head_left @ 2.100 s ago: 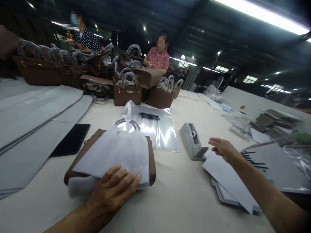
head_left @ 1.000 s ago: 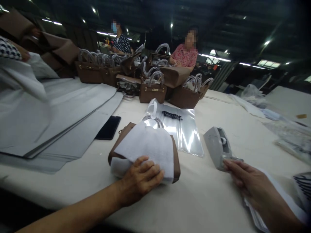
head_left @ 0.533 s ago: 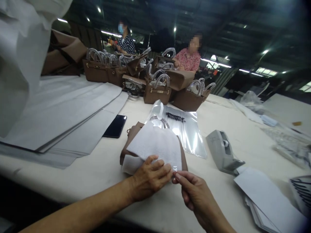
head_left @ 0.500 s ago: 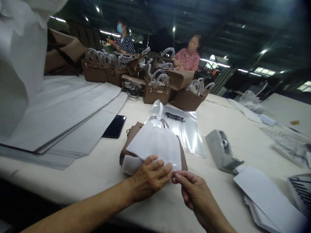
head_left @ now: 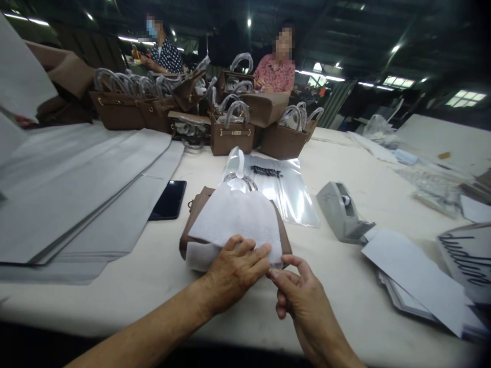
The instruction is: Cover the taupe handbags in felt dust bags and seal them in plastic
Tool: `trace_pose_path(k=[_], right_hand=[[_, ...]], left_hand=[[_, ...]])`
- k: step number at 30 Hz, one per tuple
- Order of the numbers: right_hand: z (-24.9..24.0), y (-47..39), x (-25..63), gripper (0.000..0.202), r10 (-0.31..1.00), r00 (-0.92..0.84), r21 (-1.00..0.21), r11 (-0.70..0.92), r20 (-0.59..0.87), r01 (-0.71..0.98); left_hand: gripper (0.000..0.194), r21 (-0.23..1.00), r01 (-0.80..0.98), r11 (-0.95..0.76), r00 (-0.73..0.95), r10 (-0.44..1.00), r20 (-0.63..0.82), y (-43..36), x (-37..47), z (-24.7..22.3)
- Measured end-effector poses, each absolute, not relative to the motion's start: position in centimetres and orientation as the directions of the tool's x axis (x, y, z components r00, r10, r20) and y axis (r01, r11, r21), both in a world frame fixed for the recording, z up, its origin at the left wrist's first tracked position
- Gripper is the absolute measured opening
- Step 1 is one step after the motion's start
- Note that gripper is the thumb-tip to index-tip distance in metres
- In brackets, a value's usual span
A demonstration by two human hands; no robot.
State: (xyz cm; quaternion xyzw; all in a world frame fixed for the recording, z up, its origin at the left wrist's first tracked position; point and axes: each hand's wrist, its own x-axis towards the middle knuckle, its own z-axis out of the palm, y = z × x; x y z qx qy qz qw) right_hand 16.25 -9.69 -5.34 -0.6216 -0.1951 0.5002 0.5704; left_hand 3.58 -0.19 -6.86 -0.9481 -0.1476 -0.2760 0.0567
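Note:
A brown handbag [head_left: 195, 212] lies on the table in front of me, a white foam sheet [head_left: 238, 217] draped over its upper face. My left hand [head_left: 240, 271] is spread flat on the sheet's lower part, fingers stretched out and holding nothing. At the sheet's lower right corner, the thumb and fingers of my right hand [head_left: 297, 289] pinch a small clear strip [head_left: 275, 266], perhaps tape; its shape is mostly hidden. The bag's wrapped handles [head_left: 247, 181] show beyond the sheet's top edge.
Clear plastic bags [head_left: 297, 199] lie behind the handbag, with a grey tape dispenser [head_left: 339, 212] to their right. A phone [head_left: 169, 200] and grey sheets [head_left: 103, 194] are at left, white cards [head_left: 414, 276] at right. Several brown handbags [head_left: 232, 140] stand farther back, near two people.
The camera view has shifted, so the scene sits farther left and slightly higher. My right index finger has moved up along the bag's edge, while my left hand stays on the foam sheet.

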Motion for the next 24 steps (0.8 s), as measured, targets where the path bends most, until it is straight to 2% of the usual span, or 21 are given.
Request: trace_pose_path(k=[4,8,15,17,19,20,22,24], right_hand=[[-6.6,-9.8,16.3,0.052,0.784,0.487,-0.913,-0.248,-0.385,-0.323],[-7.8,-9.4,16.5,0.049,0.781,0.518,-0.932,-0.235,-0.35,-0.275],[-10.0,-10.8,19.1,0.049,0.75,0.53,-0.909,-0.405,-0.395,-0.105],[-9.2,-11.2,20.2,0.042,0.735,0.62,-0.942,-0.334,-0.275,-0.022],[-7.5,-10.5,20.6,0.032,0.758,0.651,-0.974,-0.173,-0.04,0.143],[-6.4,-9.7,20.5,0.027,0.79,0.607,-0.969,-0.076,0.087,0.237],[-4.4,-7.2,19.4,0.023,0.864,0.409,-0.917,0.134,0.294,0.376],[-2.8,-4.3,17.5,0.031,0.902,0.144,-0.845,0.312,0.407,0.435]], left_hand=[[0.018,-0.034,0.309,-0.951,0.823,0.249,0.511,-0.1,3.5,-6.9],[0.028,-0.108,0.288,-0.952,0.849,0.201,0.489,0.2,3.3,-7.0],[0.033,-0.224,0.217,-0.95,0.906,0.111,0.408,0.5,2.7,-6.7],[0.031,-0.253,0.218,-0.942,0.914,0.107,0.391,0.4,2.6,-6.7],[0.024,-0.271,0.23,-0.935,0.919,0.117,0.376,0.1,2.7,-6.8],[0.021,-0.272,0.234,-0.933,0.921,0.123,0.369,-0.1,2.8,-6.9],[0.02,-0.258,0.244,-0.935,0.917,0.136,0.375,-0.7,3.2,-7.2],[0.025,-0.229,0.281,-0.932,0.903,0.176,0.392,-1.2,3.6,-7.5]])
